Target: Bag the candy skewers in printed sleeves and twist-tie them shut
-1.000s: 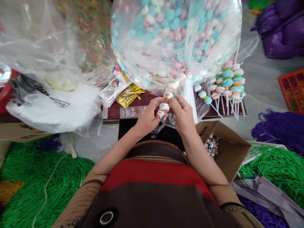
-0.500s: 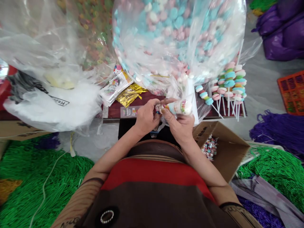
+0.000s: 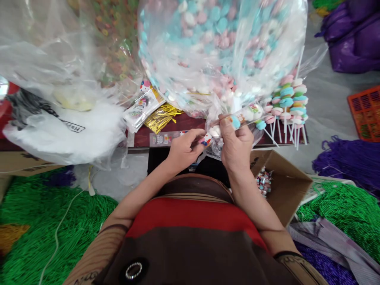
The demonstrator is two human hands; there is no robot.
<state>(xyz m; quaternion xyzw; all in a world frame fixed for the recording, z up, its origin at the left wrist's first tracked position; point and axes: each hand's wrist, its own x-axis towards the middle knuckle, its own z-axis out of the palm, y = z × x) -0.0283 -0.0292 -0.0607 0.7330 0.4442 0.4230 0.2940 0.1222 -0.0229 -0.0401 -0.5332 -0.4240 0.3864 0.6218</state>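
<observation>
On the left of the frame, one white plastic bag (image 3: 56, 138) spills past the front edge of the dark red table (image 3: 188, 122). Beside one bundle of gold ties (image 3: 162, 116), only a narrow strip of tabletop is open. At centre, the left hand (image 3: 187, 149) pinches the dotted end of one wrapped candy stick (image 3: 236, 122); the right hand (image 3: 237, 146) clasps its middle. Right of centre, several candy skewers (image 3: 286, 102), overlapping too much to count, overhang the edge near one open cardboard box (image 3: 292, 184).
</observation>
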